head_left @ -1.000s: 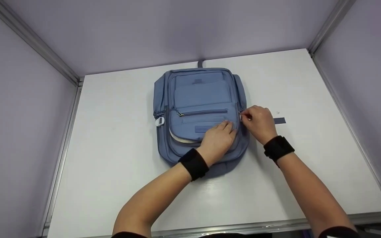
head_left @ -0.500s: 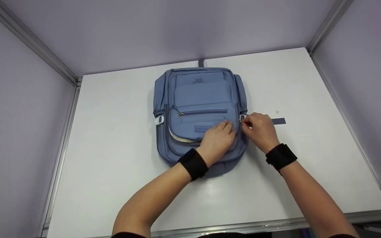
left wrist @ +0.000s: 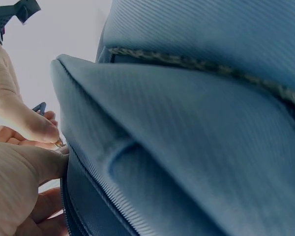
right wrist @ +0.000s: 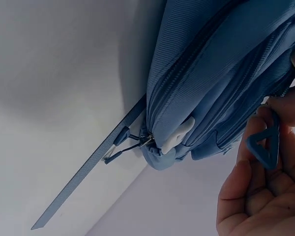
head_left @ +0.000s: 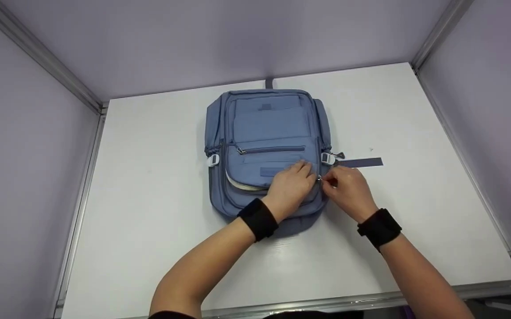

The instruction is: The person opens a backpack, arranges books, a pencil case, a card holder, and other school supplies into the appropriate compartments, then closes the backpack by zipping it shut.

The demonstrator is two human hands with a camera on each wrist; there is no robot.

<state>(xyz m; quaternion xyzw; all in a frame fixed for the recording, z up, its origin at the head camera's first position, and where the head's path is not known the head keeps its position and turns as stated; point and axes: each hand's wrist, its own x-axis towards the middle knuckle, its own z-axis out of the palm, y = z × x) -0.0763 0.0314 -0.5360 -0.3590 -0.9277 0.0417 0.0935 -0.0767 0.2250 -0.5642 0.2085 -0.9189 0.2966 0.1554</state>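
Observation:
A blue backpack lies face up on the white table. My right hand pinches a zipper pull with a triangular loop, at the right edge of the front pocket. Its metal slider shows small beside the fingertips in the head view. The left hand rests on the pocket's lower right part, fingers laid along the fabric close to the slider. At the pocket's lower left, the edge gapes and shows a cream strip. The left wrist view has both hands close together by the zipper teeth.
White buckles sit on both sides of the backpack. A blue strap extends right over the table, with another zipper pull beside it. Purple-grey panels enclose the back and sides.
My right hand has drawn the zipper pull down along the pocket's right edge, bringing the right buckle into view. The left hand has stayed in place on the pocket.

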